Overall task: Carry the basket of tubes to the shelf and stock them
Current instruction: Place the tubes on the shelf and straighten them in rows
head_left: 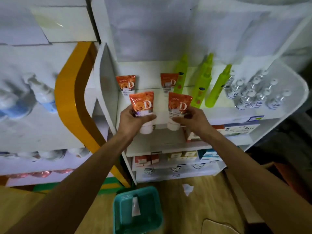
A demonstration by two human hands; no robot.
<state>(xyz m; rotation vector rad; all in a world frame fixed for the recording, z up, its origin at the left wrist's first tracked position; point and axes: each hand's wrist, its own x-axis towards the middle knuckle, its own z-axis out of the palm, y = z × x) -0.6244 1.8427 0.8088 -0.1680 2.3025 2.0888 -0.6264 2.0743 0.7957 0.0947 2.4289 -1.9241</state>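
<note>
Left hand [135,119]: fingers wrapped round an orange tube [143,105], cap down.
Right hand [190,119]: fingers closed round a second tube [179,106], cap down.
Shelf [219,114]: just beyond the fingertips; two tubes stand farther back.
Basket [136,211]: on the floor below the wrists, one tube inside.

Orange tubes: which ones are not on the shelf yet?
The two front tubes, one in the left hand, one in the right hand. The other two already stand at the shelf's back.
</note>
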